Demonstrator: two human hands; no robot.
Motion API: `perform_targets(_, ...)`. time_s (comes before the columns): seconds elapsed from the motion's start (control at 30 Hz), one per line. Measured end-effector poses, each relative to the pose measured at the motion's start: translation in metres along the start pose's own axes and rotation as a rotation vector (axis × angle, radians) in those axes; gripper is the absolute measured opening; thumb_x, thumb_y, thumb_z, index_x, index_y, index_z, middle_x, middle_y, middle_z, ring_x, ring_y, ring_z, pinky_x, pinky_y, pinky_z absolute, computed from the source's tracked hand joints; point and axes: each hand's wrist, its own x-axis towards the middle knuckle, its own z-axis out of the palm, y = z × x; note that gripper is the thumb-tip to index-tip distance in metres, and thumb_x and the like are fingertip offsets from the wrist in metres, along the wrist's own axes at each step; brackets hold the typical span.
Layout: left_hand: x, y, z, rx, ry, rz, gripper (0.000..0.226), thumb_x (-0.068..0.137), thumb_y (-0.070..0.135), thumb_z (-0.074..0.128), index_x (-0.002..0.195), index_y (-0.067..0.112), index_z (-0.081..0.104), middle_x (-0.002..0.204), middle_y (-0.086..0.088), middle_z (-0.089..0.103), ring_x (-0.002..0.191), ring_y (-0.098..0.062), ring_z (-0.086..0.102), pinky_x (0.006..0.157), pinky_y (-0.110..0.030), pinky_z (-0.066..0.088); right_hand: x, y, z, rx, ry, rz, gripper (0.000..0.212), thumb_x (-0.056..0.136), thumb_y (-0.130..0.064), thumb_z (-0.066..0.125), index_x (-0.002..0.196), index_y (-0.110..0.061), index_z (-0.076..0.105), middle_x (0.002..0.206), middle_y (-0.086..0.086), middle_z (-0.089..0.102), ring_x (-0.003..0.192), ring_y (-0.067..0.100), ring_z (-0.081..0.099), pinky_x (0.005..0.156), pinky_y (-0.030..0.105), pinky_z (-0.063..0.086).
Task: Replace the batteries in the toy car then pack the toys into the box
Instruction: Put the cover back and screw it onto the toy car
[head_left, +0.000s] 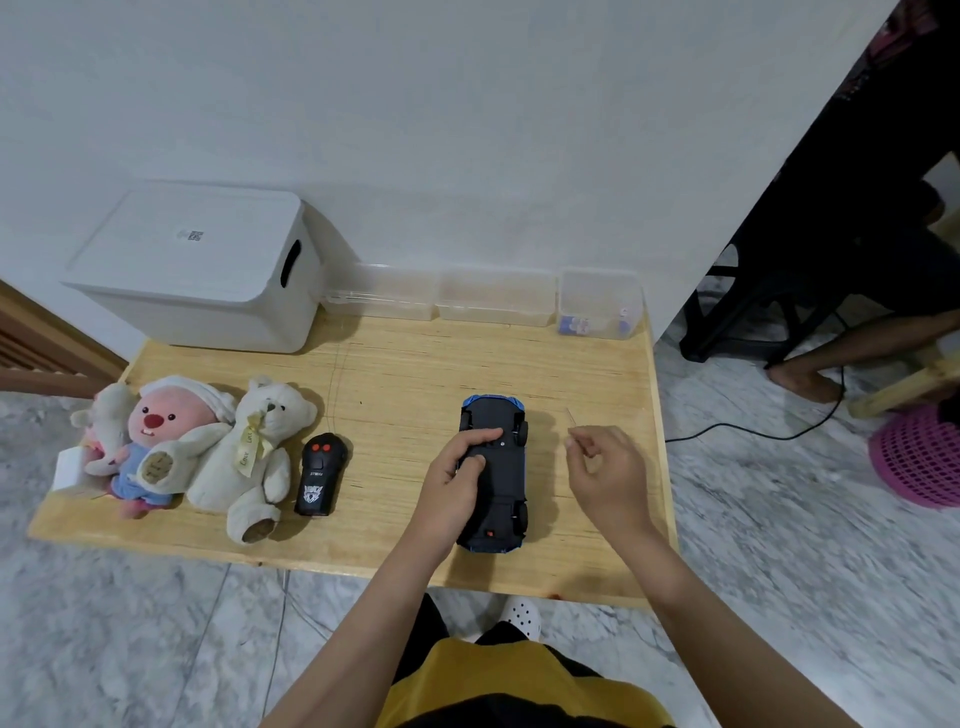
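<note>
Here, one low wooden table (395, 374) is recorded, with a toy car (496, 483) laid upside down right of centre, its black underside showing. Its long axis runs from the near edge toward the wall; which end is the nose cannot be told, since only a blue rim shows at the far end. The car's left flank is partly covered by the left hand (457, 470), whose fingers are pressed on the chassis near the far axle, steadying it. The right hand (605, 467) is held just beside the car, apart from it, fingertips pinched on a thin, pale sliver (too fine to identify).

Left of the car lies a black remote control (319, 475), its faint wire antenna hard to trace. Further left three soft toys are grouped, touching: a white teddy bear (254, 457), a pink-faced plush (166, 441) and a small grey plush (106, 421), the last partly hidden, with a white block (67, 470) behind.

Against the wall stands a lidded white storage box (202, 270). Beside it, three clear containers are lined up (493, 296); the rightmost (600, 306) holds small blue-and-white items, not legible.

At the right edge a seated person's bare foot (802, 382) and a pink basket (919, 457) are cut off.
</note>
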Motion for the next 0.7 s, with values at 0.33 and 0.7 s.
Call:
perform_targets(0.33,0.0,-0.004,-0.003,0.066,0.033,0.126,0.023,0.092,0.011,0.06,0.099,0.03,0.07,0.106,0.017,0.068,0.105,-0.006,0.061,0.089,-0.03,0.053,0.019,0.04,0.031,-0.307,-0.024,0.263,0.02,0.084,-0.017,0.065,0.097,-0.003,0.07,0.095,0.013,0.06,0.09,0.031,0.058,0.079,0.045,0.049)
perform_targets(0.7,0.0,0.003,-0.008,0.075,-0.011,0.135,0.031,0.095,0.013,0.056,0.118,0.032,0.063,0.12,0.018,0.062,0.116,0.001,0.054,0.098,-0.021,0.044,0.002,-0.037,-0.001,0.434,0.212,0.371,0.01,0.084,-0.003,0.064,0.085,-0.013,0.064,0.072,-0.002,0.062,0.064,0.008,0.056,0.061,0.016,0.048)
